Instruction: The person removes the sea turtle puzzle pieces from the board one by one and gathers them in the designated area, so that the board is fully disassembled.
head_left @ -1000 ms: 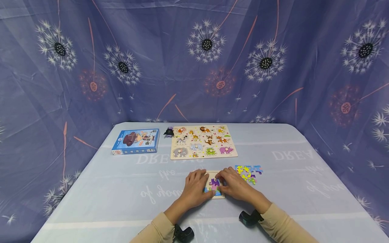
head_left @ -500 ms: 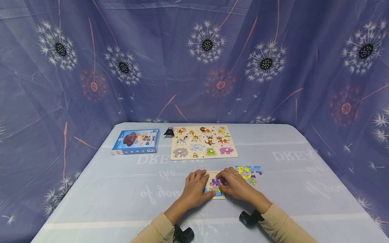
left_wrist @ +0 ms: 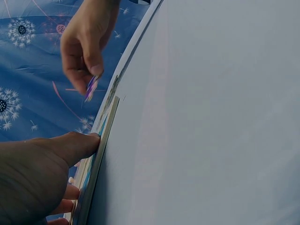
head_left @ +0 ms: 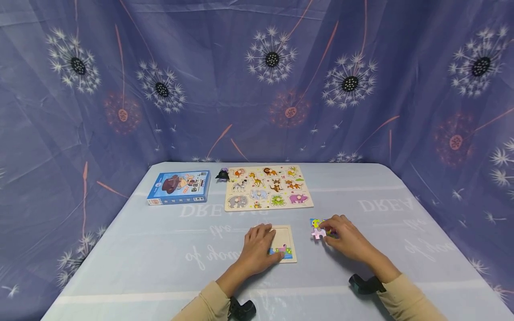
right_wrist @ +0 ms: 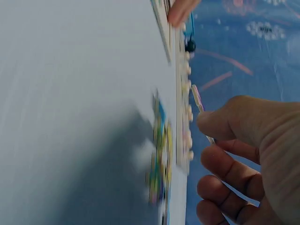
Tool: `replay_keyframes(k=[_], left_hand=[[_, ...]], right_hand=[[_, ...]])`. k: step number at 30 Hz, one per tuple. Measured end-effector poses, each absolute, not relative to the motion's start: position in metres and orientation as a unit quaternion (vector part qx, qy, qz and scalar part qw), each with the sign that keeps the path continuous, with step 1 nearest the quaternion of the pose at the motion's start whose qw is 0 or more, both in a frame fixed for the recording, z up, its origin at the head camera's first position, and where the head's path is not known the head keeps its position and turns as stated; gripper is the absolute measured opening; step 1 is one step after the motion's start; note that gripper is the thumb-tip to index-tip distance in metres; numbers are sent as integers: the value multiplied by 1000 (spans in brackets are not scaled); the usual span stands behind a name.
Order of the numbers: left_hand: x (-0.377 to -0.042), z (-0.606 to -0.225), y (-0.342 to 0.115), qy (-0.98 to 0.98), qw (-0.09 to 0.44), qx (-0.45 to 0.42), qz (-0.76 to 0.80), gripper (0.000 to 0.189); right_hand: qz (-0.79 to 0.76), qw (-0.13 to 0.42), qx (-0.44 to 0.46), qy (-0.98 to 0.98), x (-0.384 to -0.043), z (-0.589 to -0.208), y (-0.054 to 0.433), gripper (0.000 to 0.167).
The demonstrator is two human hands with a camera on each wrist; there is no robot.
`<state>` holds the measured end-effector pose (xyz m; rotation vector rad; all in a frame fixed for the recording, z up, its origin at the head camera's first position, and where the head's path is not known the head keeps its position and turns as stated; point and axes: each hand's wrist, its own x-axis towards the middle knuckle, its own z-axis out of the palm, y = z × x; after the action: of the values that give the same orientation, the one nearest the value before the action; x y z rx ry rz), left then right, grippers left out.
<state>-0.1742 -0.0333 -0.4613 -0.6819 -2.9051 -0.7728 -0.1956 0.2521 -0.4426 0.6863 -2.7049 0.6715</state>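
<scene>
My left hand (head_left: 257,249) rests on the left side of a small wooden puzzle tray (head_left: 294,243), its thumb pressing near the front edge. Blue, green and pink jigsaw pieces (head_left: 286,253) lie along the bottom of the tray; part of them is hidden under the hand. To the right, my right hand (head_left: 347,238) pinches a pink and purple jigsaw piece (head_left: 318,233) between thumb and fingers, raised off the table in the right wrist view. Loose yellow and blue jigsaw pieces (head_left: 314,222) lie behind that hand, mostly covered by it in the head view.
A large wooden animal knob puzzle (head_left: 267,206) lies farther back, with a small black object (head_left: 222,175) at its left corner. A blue box (head_left: 179,187) sits at the back left of the white-covered table (head_left: 140,258). A dandelion-print curtain (head_left: 225,89) hangs behind.
My right hand has lifted the pink and purple piece out of the tray and carried it right, over the loose pieces. The left hand stays on the tray.
</scene>
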Motion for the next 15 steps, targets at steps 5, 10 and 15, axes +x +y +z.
replay_keyframes(k=[5, 10, 15], left_hand=[[-174, -461, -33, -942, 22, -218, -253, 64], [-174, -460, -33, -943, 22, -219, -250, 64], [-174, -460, -33, -942, 20, -219, -253, 64]], right_hand=[[230, 135, 216, -939, -196, -442, 278, 30], [222, 121, 182, -950, -196, -445, 298, 29], [216, 117, 168, -955, -195, -451, 316, 29]])
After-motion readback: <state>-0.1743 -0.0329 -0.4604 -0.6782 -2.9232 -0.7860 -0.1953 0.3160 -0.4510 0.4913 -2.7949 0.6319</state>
